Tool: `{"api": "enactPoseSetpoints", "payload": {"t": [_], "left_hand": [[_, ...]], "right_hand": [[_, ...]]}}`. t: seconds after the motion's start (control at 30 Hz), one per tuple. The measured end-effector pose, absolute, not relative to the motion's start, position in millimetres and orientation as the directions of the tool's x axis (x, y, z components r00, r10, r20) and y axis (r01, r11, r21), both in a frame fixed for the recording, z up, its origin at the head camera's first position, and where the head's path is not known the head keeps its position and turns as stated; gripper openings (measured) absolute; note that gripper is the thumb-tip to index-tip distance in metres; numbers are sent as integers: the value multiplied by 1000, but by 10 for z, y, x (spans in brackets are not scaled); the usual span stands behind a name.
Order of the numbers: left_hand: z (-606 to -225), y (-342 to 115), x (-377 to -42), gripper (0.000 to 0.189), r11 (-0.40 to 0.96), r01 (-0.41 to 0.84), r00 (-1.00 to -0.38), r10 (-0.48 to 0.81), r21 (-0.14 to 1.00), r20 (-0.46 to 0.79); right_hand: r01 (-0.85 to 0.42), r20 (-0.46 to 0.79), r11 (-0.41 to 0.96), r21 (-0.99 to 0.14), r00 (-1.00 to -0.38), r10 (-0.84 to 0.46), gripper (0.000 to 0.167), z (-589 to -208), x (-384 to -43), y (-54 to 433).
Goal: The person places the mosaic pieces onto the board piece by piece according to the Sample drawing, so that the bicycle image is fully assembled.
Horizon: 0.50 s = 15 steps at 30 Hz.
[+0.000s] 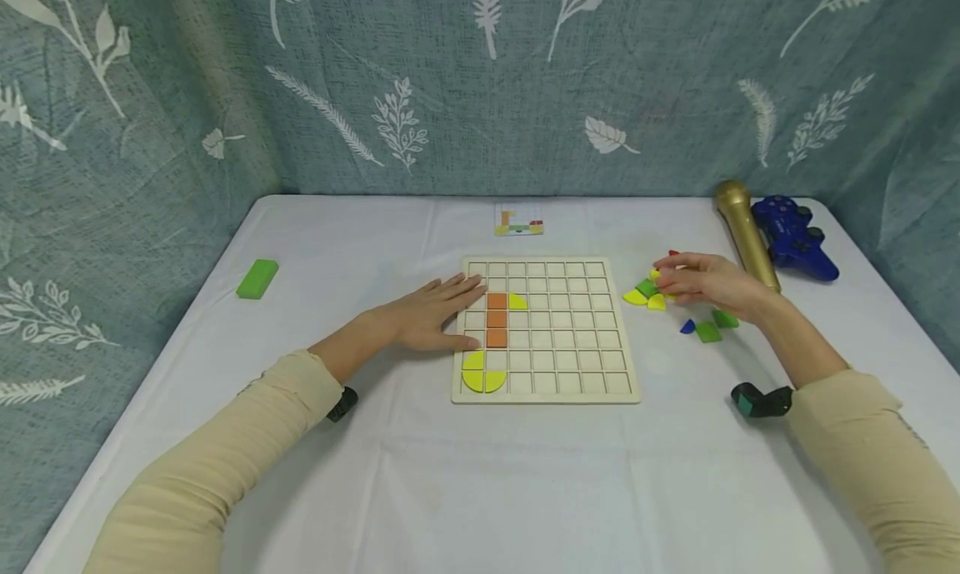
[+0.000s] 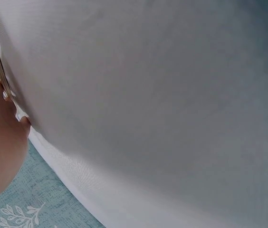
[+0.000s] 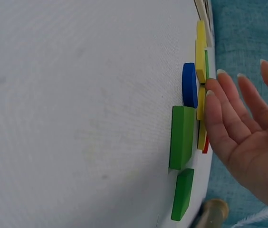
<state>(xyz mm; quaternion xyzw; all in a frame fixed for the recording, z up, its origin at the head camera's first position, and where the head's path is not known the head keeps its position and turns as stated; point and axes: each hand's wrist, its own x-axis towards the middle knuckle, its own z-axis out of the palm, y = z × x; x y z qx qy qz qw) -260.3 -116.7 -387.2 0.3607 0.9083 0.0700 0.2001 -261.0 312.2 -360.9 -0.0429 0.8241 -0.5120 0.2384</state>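
The head view is bright, the left wrist's dim, shadowed, perhaps blurred.

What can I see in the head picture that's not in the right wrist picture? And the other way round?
Of these two, only the head view shows the left hand, the orange squares, the little picture card, the blue game controller and the green block.

Only the right wrist view clearly shows the thick side of the blue piece.

Both show that piece, the right hand, two green pieces, yellow pieces, some red, the gold microphone, the board's edge and the curtain.
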Motion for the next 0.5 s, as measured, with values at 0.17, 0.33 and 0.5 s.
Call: {"api": "enactPoseSetpoints", "payload": {"t": [0.17,0.33,0.5], "left_hand": [[-3869,-1165,-2604,89,728,625,-659,686,281,-310],[-3885,-1163,-2609,89,729,624,-661,685,282,-308],[-3885,-1163,-2609,89,730,622,-665,683,282,-302]], "right_hand": [[131,-364,554,-822,-870,-334,59,-3598,-2593,3129],[64,-342,626,-777,-878,-334,53,-3599,-2554,3106],[-8,-293,653,-758,-889,-352,44,-3600,-2506,3071]]}}
